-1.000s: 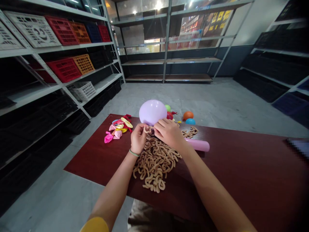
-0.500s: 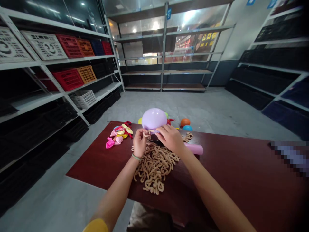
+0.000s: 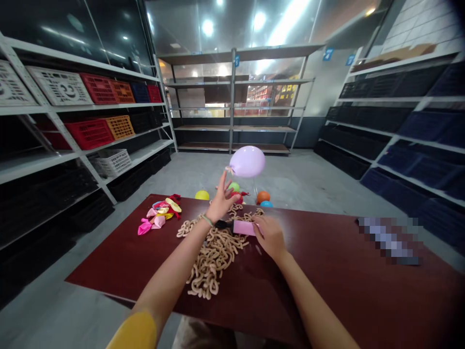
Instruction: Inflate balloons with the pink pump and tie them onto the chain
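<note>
Ceiling lights (image 3: pixel 279 24) are glaring far beyond the left hand (image 3: pixel 222 196), while wide-angle distortion is bending the shelving (image 3: pixel 74 104) left of it. A pixelated blur patch (image 3: pixel 390 240) is obscuring the tabletop (image 3: pixel 327 291) right of the right hand (image 3: pixel 271 237).

Yellow short sleeve (image 3: pixel 132 332) on upper L arm, well back from L hand (image 3: pixel 222 201); thin pale-green wristband (image 3: pixel 207 220) just behind that hand.

Lilac balloon (image 3: pixel 247 161) — just beside left fingertips (image 3: pixel 223 178)

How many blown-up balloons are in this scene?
6: a lilac balloon in the air above the left hand; yellow, green, red, orange and blue beyond the table. Others may be hidden.
</note>
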Tool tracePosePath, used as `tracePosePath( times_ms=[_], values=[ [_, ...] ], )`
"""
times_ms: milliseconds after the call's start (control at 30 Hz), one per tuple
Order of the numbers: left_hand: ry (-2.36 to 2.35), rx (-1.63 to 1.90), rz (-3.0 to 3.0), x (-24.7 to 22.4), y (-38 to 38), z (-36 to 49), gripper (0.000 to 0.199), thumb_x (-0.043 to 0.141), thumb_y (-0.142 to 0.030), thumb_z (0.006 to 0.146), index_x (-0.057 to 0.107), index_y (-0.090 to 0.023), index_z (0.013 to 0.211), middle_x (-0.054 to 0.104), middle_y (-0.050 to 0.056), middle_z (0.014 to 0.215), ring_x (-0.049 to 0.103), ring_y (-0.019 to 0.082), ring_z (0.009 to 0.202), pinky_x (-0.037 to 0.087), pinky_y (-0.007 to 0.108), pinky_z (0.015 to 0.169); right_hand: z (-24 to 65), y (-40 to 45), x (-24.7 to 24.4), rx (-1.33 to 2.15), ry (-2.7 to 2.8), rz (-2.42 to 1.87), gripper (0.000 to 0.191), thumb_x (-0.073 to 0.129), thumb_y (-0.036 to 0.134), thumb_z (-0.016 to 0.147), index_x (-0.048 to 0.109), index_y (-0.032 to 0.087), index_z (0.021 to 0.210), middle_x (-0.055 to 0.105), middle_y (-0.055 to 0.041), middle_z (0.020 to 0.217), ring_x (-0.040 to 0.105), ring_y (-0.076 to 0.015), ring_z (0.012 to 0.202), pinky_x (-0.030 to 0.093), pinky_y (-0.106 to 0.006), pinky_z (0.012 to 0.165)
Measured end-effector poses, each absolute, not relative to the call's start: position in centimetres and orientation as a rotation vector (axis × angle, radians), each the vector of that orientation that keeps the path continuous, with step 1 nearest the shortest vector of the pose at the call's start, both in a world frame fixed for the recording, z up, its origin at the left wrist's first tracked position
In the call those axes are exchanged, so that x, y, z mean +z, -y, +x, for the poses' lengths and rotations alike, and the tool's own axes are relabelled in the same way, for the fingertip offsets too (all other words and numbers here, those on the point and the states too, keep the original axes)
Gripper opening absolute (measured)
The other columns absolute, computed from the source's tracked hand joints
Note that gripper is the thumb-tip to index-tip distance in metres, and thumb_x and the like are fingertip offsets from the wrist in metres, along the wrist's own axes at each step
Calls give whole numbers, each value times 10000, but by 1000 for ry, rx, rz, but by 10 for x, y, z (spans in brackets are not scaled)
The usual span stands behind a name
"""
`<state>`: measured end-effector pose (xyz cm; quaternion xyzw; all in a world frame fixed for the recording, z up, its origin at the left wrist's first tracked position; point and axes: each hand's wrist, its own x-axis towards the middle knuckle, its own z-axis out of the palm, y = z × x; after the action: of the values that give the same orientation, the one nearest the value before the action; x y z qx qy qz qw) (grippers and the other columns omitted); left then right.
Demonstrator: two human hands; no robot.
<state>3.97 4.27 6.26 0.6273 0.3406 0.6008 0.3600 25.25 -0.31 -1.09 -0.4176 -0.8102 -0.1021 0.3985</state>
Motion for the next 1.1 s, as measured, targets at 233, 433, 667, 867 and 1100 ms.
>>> tracePosePath(
  times_ms=[233, 433, 667, 867, 1100],
  values=[
    [-944, 1607, 1630, 50, -43, 71, 530, 640, -275, 857, 490, -225, 1363, 614, 157, 1271, 627, 244, 1147, 529, 422, 937, 250, 7, -10, -233, 2137, -1073, 256, 439, 248, 961, 622, 198, 1133, 668, -94, 1056, 573, -237, 991, 420, -373, 858],
    [-1068, 1608, 1508, 34, -26, 54, 295, 579, -346, 890, 653, -173, 1118, 719, 102, 1015, 694, 179, 893, 575, 317, 749, 244, 9, -12, -205, 2296, -1164, 385, 539, 338, 916, 559, 240, 1288, 620, -98, 1231, 515, -264, 1135, 361, -400, 942],
    [-1290, 1647, 1534, 8, 0, 1, 257, 584, -330, 871, 672, -182, 1062, 721, 73, 927, 687, 175, 839, 553, 295, 704, 243, 6, -28, -242, 2423, -1221, 530, 550, 269, 883, 469, 213, 1403, 579, -123, 1334, 510, -283, 1174, 364, -405, 919],
    [-1721, 1731, 1663, -11, 14, -86, 274, 557, -279, 887, 638, -163, 1122, 694, 108, 1012, 662, 198, 916, 514, 350, 825, 234, 13, -23, -302, 2338, -1169, 500, 495, 277, 917, 470, 189, 1409, 591, -133, 1310, 519, -295, 1175, 420, -420, 900],
    [-2755, 1153, 1774, -31, 50, -169, 427, 644, -349, 811, 600, -145, 1183, 586, 189, 1145, 518, 352, 1114, 411, 470, 941, 204, 30, -27, -228, 2261, -1029, 551, 493, 321, 932, 399, 211, 1464, 579, -117, 1334, 553, -284, 1179, 456, -413, 967]
  ],
)
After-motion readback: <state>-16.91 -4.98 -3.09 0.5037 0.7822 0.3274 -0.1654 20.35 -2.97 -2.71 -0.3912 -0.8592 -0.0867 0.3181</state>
